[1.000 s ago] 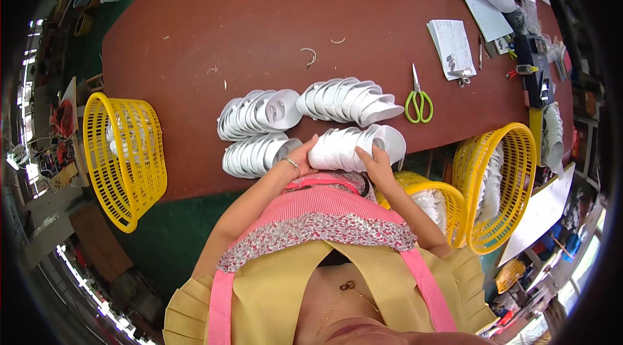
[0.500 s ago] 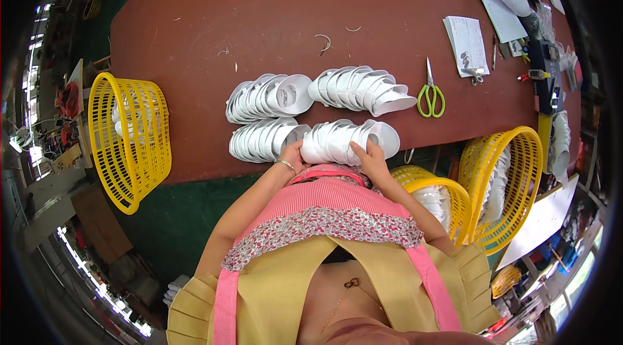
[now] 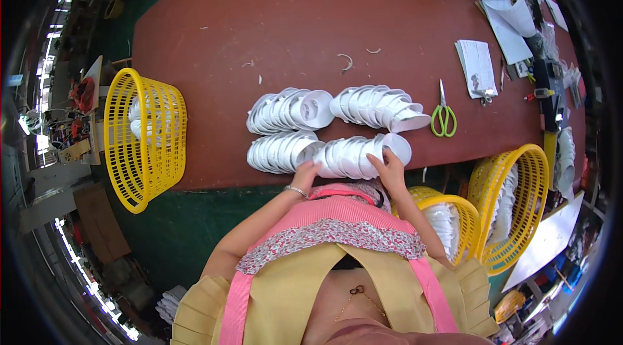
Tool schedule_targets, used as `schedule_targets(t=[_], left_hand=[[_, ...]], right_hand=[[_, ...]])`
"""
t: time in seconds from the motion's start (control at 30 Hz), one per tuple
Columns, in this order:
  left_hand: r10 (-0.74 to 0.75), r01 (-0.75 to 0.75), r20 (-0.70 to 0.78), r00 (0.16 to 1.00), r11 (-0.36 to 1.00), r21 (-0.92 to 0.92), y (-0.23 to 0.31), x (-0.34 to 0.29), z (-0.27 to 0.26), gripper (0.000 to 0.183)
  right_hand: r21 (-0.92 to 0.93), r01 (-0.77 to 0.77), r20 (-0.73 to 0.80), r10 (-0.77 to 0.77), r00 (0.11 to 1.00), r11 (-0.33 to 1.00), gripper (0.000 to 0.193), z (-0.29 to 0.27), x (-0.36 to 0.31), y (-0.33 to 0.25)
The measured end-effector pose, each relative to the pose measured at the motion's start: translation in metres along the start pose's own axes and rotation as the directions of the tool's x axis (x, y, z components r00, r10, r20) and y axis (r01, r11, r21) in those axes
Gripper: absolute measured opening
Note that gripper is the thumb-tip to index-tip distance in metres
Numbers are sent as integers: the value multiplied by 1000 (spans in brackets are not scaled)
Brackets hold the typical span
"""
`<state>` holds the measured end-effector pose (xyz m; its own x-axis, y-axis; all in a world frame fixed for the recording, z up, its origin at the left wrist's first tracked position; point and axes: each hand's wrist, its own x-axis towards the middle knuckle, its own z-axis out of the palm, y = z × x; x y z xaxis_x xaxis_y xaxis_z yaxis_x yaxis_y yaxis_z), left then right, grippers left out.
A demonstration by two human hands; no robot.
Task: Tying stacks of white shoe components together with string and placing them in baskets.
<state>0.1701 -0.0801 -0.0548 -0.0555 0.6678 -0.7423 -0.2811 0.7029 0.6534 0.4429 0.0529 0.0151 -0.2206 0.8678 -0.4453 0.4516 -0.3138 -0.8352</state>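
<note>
Four rows of nested white curved pieces, apparently shoe uppers, lie on the red-brown table: a far left row (image 3: 279, 111), a far right row (image 3: 373, 105), a near left row (image 3: 276, 151) and a near right row (image 3: 347, 158). Both hands grip that near right row from its two ends. My left hand (image 3: 307, 173) is closed at its left end, beside the near left row. At the right end, my right hand (image 3: 390, 171) has its fingers bent over the last pieces. The undersides of both hands are hidden.
Green-handled scissors (image 3: 444, 114) lie right of the rows. A yellow basket (image 3: 178, 150) stands left; two more, a smaller basket (image 3: 470, 215) and a larger basket (image 3: 542, 183), hold white pieces at right. A clipboard with papers (image 3: 477, 66) and thread scraps (image 3: 347, 62) lie farther back.
The whole view has shifted, so the table and rows appear lower and farther right. Both hands stay on the near right row, with little movement against it.
</note>
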Motion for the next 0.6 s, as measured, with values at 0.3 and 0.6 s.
schedule_targets(t=[0.3,0.6], left_hand=[[373,-450,260,890,639,624,63,-44,1,67],[495,-696,491,716,552,459,92,-63,-21,46]], right_hand=[[-222,84,-306,-152,940,971,57,29,-22,5],[300,-261,239,192,952,918,26,97,-37,-66]])
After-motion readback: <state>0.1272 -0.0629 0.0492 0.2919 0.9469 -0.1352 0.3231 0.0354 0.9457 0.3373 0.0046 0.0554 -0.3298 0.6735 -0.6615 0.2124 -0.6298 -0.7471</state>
